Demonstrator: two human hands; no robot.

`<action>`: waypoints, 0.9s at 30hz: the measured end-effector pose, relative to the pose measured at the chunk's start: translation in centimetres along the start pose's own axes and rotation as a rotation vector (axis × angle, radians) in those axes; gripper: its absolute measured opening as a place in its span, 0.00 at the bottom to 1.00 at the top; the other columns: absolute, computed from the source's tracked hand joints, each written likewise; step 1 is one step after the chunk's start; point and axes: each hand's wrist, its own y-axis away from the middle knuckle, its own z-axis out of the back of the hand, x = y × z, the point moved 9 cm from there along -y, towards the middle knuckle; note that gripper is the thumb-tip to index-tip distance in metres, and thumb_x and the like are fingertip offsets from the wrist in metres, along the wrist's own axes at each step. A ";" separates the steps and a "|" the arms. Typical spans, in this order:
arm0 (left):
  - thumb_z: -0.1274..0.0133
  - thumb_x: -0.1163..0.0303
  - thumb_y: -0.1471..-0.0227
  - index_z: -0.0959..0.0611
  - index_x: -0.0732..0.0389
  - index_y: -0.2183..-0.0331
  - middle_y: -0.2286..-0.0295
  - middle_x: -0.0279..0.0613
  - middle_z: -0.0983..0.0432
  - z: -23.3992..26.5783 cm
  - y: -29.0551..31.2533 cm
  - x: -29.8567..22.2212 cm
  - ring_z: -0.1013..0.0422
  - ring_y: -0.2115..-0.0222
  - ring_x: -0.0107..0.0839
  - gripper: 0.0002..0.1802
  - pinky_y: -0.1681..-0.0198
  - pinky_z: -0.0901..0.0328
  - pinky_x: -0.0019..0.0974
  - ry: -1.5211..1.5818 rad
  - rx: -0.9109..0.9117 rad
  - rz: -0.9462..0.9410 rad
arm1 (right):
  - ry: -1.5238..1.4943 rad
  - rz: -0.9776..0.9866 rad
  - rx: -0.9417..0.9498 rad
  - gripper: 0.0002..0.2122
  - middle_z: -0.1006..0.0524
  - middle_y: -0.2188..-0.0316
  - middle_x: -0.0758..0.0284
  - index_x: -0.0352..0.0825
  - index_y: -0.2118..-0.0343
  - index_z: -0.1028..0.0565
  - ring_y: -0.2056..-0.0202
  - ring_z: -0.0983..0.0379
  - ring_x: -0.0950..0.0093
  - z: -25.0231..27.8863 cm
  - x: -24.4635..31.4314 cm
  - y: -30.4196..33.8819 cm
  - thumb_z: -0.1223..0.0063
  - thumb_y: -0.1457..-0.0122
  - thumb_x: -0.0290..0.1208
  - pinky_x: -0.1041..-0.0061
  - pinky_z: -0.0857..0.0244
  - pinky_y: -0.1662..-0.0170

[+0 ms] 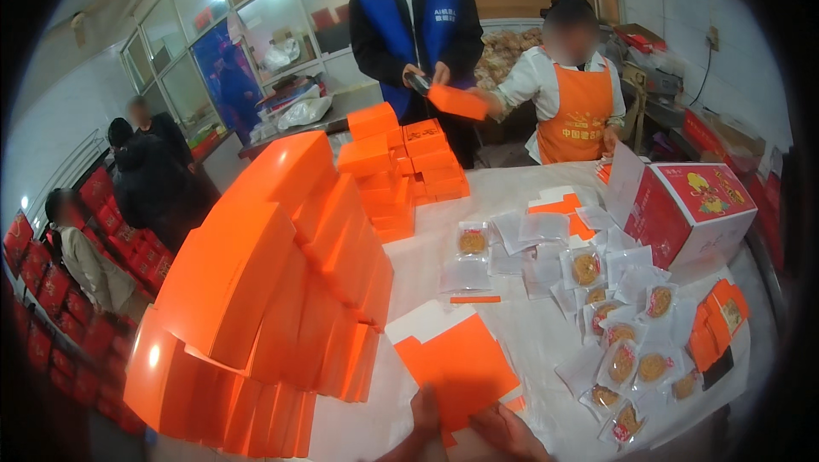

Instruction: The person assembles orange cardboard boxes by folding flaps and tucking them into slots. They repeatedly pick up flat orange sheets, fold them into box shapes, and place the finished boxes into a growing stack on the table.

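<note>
Low in the head view, a partly unfolded orange carton [461, 364] with white inner flaps lies between my hands. My left hand [424, 418] grips its near left edge, fingers closed. At the near right corner, my right hand [505, 430] also closes on the carton, its fingertips partly hidden. To the left rises a tall stack of finished orange boxes [256, 291]. On the right lie several clear-wrapped round pastries [623, 364], spread over the white-covered table [409, 270].
A red and white carton [687, 215] stands open at the back right, near an orange printed box [719, 317]. More orange boxes [397, 163] are piled at the far edge. Across the table, a person in an orange apron [576, 112] extends a box beside a person in a blue vest [418, 27].
</note>
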 end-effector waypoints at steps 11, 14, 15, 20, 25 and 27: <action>0.64 0.57 0.44 0.38 0.64 0.52 0.60 0.43 0.33 -1.0 3.3 -4.5 0.36 0.60 0.31 0.24 0.57 0.39 0.35 -0.249 -0.149 0.029 | 0.760 0.384 -0.286 0.07 0.39 0.88 0.72 0.36 0.67 0.35 0.90 0.45 0.80 -1.8 1.4 -0.4 0.61 0.41 0.34 0.78 0.51 0.87; 0.63 0.57 0.45 0.40 0.63 0.51 0.60 0.43 0.33 -2.1 3.6 -6.5 0.35 0.61 0.31 0.25 0.57 0.39 0.34 -0.037 -0.117 -0.031 | 0.864 0.347 -0.234 0.09 0.32 0.70 0.66 0.32 0.61 0.33 0.71 0.36 0.76 -3.9 0.5 0.0 0.56 0.43 0.30 0.77 0.40 0.69; 0.63 0.57 0.45 0.41 0.63 0.51 0.61 0.43 0.33 -2.3 3.8 -6.8 0.35 0.62 0.31 0.25 0.58 0.39 0.34 0.033 -0.100 -0.037 | 0.871 0.376 -0.200 0.10 0.31 0.67 0.66 0.31 0.61 0.33 0.68 0.35 0.75 -4.5 0.2 0.0 0.55 0.44 0.28 0.76 0.39 0.65; 0.58 0.63 0.48 0.38 0.66 0.52 0.59 0.45 0.34 -1.5 5.1 -5.0 0.35 0.60 0.32 0.24 0.58 0.38 0.35 0.125 -0.030 0.175 | 0.928 0.571 -0.099 0.09 0.31 0.68 0.68 0.31 0.62 0.33 0.68 0.35 0.74 -7.8 0.1 0.9 0.56 0.45 0.25 0.74 0.38 0.64; 0.57 0.61 0.48 0.28 0.69 0.62 0.70 0.43 0.27 -0.5 6.2 -5.6 0.30 0.71 0.31 0.19 0.68 0.35 0.33 0.007 -0.165 0.305 | 0.721 0.175 -0.108 0.12 0.31 0.64 0.66 0.33 0.57 0.34 0.64 0.33 0.74 -6.8 -1.8 -0.5 0.55 0.45 0.26 0.73 0.37 0.61; 0.57 0.61 0.48 0.25 0.69 0.67 0.75 0.42 0.26 0.5 5.9 -5.6 0.30 0.75 0.29 0.19 0.72 0.35 0.33 -0.168 -0.218 0.253 | 0.681 0.162 -0.136 0.15 0.31 0.62 0.65 0.33 0.55 0.36 0.62 0.33 0.74 -5.7 -2.9 -1.1 0.54 0.45 0.27 0.72 0.36 0.60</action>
